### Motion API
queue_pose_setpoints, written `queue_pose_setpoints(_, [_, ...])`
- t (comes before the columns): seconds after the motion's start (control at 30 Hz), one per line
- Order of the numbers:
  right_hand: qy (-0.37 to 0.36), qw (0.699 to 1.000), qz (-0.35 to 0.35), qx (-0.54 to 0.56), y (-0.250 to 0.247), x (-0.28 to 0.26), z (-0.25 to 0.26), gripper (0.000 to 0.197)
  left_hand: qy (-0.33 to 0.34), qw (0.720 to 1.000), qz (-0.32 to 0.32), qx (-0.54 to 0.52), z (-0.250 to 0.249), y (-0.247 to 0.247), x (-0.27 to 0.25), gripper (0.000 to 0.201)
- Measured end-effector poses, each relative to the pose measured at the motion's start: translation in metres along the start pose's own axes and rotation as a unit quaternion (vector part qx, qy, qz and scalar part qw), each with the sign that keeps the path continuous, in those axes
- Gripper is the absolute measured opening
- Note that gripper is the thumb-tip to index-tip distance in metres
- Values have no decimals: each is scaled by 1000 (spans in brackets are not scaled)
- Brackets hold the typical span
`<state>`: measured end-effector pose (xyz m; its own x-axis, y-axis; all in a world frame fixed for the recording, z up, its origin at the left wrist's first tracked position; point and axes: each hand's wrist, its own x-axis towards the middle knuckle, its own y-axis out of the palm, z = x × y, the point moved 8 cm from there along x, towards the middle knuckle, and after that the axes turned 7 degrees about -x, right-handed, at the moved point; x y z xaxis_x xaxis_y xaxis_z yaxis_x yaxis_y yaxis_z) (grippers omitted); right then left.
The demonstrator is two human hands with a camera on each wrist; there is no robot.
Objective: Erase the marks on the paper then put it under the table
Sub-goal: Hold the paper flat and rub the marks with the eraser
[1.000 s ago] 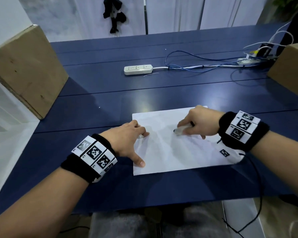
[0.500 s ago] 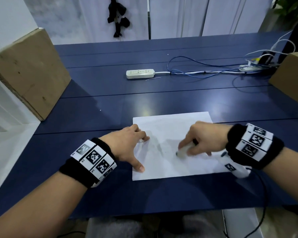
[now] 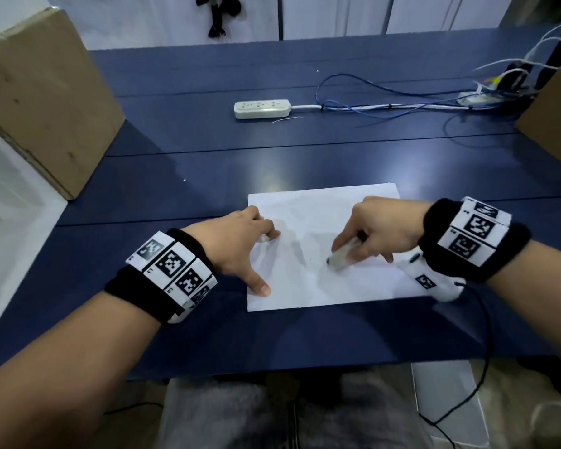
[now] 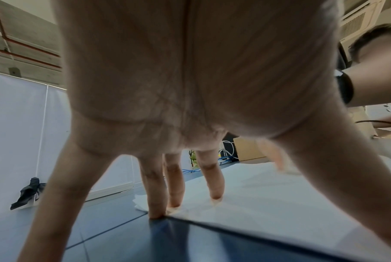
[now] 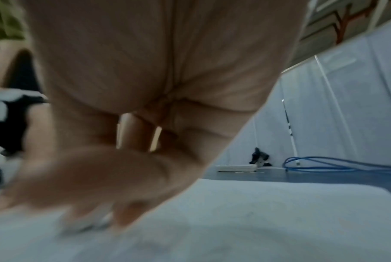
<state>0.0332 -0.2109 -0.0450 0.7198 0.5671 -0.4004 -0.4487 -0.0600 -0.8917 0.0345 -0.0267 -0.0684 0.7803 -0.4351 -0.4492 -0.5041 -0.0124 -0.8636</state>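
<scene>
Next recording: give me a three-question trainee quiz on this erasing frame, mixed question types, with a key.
1. True or false: the left hand presses spread, straight fingers on the paper.
2. Which hand grips the eraser? A) left hand B) right hand C) neither
3. Fill in: the white power strip lies on the blue table, ______ the paper from the person.

Key: 1 true; 2 B; 3 beyond.
</scene>
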Motion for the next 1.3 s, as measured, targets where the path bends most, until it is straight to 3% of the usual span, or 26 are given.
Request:
queue_pose_setpoints(0.1, [34,996,-79,5,-17,8,-17,32,-1,1000,1,-3,1,1,-1,105])
queue_pose_setpoints(0.2, [12,1000,-24,2,-7,1,-12,22,-1,1000,-5,-8,1,0,-1,105])
queue_pose_setpoints(0.3, [-19,999,36,20,8,-5,1,28,3,1000,-11,-17,2,0,-1,104])
queue_pose_setpoints(0.47, [7,994,-107,-24,-18,4,-23,36,14,1000,-4,-18,1,1,-1,106])
queue_pose_setpoints(0.63, [-97,995,-29,-26,7,-8,0,24,13,1000,2,-21,2,2,0,108])
queue_pose_setpoints(0.8, [-27,987,-136,-78,-20,13,-24,39,9,1000,9,-17,3,2,0,110])
queue_pose_setpoints(0.97, [-115,993,6,-27,14,-10,6,25,5,1000,3,-28,5,3,-1,111])
queue_pose_setpoints(1.1, [-47,992,-90,-71,-3,2,-14,57,12,1000,3,-21,2,1,-1,109])
queue_pose_setpoints(1.17, [-23,990,-112,-80,-6,1,-24,44,15,1000,2,-18,2,0,-1,108])
queue_pose_setpoints(1.3, [-81,996,-2,-43,20,-18,4,25,18,1000,0,-16,1,-1,-3,109])
